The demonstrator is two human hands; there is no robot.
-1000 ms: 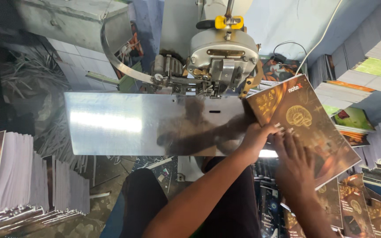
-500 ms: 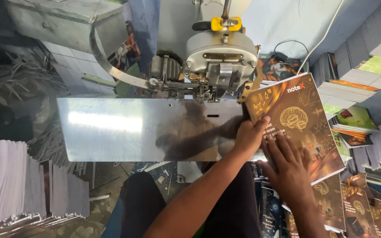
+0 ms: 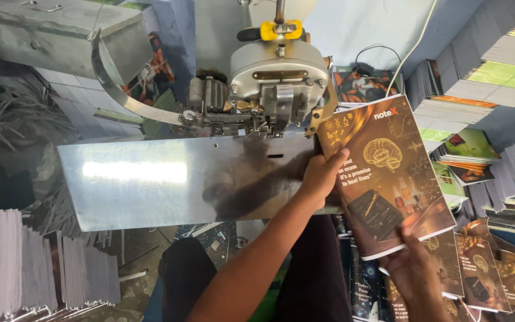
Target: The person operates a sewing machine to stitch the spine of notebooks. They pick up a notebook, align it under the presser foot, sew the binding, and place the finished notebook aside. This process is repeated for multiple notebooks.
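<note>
While your left hand [image 3: 323,173] grips the left edge of the notebook [image 3: 385,173], fingers curled over the spine side, your right hand [image 3: 415,271] pinches its lower corner from beneath, thumb on the brown cover. The notebook lies tilted at the right end of the shiny metal table [image 3: 132,179], its top corner just beside the stitching head [image 3: 275,83] of the machine. Judge it light and thin, with a glossy cover that will likely slide easily on the polished metal, and floppy enough to sag if held by one corner. Your best hold is probably along the spine, with the far edge supported. More notebooks [image 3: 484,268] of the same kind lie piled below right, and white paper stacks [image 3: 7,262] stand at lower left.
</note>
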